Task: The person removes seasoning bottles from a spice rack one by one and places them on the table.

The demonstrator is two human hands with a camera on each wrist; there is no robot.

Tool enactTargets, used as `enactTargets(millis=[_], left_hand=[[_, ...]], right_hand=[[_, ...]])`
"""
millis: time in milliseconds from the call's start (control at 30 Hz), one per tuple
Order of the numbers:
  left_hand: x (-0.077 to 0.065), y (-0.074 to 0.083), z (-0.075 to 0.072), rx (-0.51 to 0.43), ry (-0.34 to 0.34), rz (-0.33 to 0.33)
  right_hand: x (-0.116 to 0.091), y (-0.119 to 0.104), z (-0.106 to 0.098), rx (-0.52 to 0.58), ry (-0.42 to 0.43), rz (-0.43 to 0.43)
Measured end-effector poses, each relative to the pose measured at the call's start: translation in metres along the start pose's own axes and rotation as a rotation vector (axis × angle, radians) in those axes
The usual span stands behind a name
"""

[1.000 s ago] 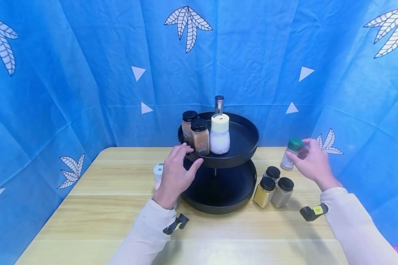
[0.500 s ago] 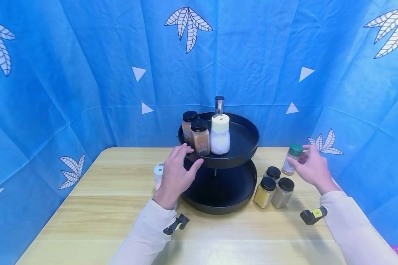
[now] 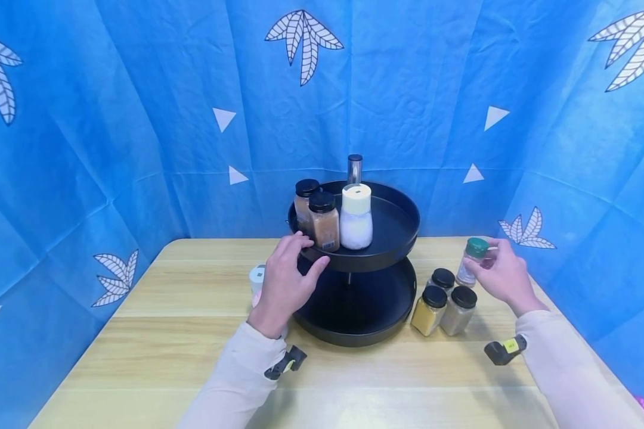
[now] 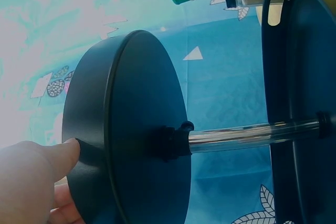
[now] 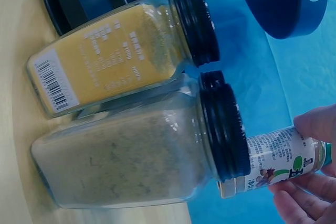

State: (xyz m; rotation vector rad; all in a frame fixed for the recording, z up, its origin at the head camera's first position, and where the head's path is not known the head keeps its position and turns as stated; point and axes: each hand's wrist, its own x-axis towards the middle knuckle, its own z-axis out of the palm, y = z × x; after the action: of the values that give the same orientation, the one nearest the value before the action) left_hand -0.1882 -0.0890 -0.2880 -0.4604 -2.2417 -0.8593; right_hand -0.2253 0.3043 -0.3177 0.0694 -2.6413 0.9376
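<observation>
On the right, my right hand (image 3: 501, 271) pinches a small spice shaker (image 3: 468, 268) with a green cap, upright near the table's back edge. In the right wrist view, thumb and fingers hold the labelled shaker (image 5: 278, 158) from both sides. At the two-tier black turntable rack (image 3: 354, 330), my left hand (image 3: 287, 280) rests on the upper tray's front left rim, its thumb against the outer wall in the left wrist view. That upper tray (image 3: 394, 220) bears two black-lidded jars, one of them a brown spice jar (image 3: 326, 231), and a white-capped bottle (image 3: 356, 223).
Three black-lidded jars cluster right of the rack, among them a yellow spice jar (image 3: 428, 316) and a greyish one (image 3: 458, 316). Behind my left hand stands a partly hidden white-capped bottle (image 3: 256, 277). A blue curtain (image 3: 408, 89) closes off the back and sides.
My right hand has lowered the green-capped shaker toward the table behind the jars. The left hand stays on the upper tray's rim.
</observation>
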Motion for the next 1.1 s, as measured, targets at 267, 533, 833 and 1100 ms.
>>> enactTargets(millis=[267,533,833,1100], left_hand=[[0.0,0.0,0.0,0.01,0.002,-0.007],[-0.001,0.001,-0.001,0.012,-0.002,-0.013],[-0.001,0.001,-0.002,0.003,0.0,-0.002],[-0.001,0.0,-0.002,0.0,0.004,0.001]], right_hand=[[-0.002,0.003,0.002,-0.004,-0.012,-0.006],[-0.003,0.006,0.005,-0.007,-0.033,-0.002],[-0.005,0.009,0.008,0.009,-0.041,0.016],[-0.004,0.013,0.008,0.003,-0.031,0.014]])
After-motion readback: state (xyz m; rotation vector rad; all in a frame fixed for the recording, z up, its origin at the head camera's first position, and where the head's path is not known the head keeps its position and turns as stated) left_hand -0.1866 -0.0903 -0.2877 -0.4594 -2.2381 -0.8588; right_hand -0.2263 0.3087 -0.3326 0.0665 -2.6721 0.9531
